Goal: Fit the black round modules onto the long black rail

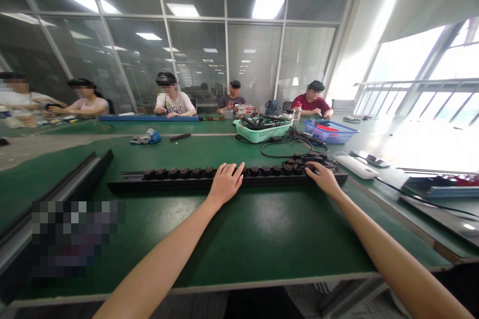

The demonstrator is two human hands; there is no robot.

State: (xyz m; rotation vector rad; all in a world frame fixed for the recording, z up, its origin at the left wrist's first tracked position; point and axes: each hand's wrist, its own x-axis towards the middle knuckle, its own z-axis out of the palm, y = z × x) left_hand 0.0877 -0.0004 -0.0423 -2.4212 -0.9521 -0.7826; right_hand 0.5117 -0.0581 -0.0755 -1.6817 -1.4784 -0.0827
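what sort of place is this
Probably a workshop or assembly room: several people sit along the far side of a large green table, small black parts line a long black rail, and a green basket holds cables.

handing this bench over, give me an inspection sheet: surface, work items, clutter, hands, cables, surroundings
surface: green tabletop, some glare
work items: long dark rail with a row of black parts along it
clutter: mint basket, blue basket, blue bundle
hands: left hand spread over the row; right hand near the row's right end, grip unclear
cables: black cables heaped in the mint basket, others looped beside it; cord from the white power strip
surroundings: five co-workers across the tabletop, glass partition behind, bright window at right
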